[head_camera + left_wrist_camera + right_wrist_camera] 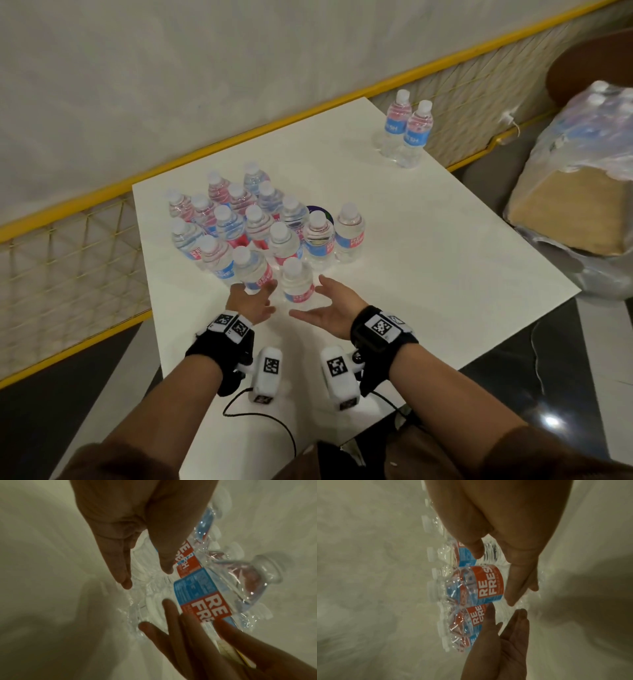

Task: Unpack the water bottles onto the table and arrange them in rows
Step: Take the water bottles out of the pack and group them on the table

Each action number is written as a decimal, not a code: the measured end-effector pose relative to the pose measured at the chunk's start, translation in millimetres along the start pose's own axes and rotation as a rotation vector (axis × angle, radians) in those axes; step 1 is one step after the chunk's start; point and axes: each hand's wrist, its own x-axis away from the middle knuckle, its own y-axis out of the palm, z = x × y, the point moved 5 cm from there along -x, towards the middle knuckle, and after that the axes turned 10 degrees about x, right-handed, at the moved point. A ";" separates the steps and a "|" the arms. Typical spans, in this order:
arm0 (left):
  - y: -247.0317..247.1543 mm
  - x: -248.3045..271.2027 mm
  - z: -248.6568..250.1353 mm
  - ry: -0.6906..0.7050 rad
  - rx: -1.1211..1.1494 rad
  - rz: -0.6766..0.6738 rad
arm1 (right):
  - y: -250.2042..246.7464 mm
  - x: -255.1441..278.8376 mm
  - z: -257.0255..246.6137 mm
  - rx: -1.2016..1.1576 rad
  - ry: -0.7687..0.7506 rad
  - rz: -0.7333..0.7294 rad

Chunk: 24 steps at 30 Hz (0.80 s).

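Several small clear water bottles (253, 222) with red and blue labels stand bunched in rough rows on the white table (428, 246). Two more bottles (407, 133) stand apart at the far right corner. My left hand (255, 293) is open at the base of the front left bottle (251, 270). My right hand (317, 301) is open, palm inward, beside the front bottle (297, 281). In the left wrist view a labelled bottle (202, 596) lies between both hands' straight fingers. The right wrist view shows the front bottle (481, 584) beside my extended fingers (518, 585).
A shrink-wrapped pack of bottles (589, 137) sits on a cardboard base (568, 212) right of the table. A yellow mesh railing (68, 274) runs along the table's far and left sides. A dark round sticker (317, 210) shows behind the bottles.
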 end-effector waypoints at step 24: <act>92.3 43.9 -42.3 -0.358 0.045 -0.233 | -32.0 10.8 -43.8 0.192 -0.102 0.043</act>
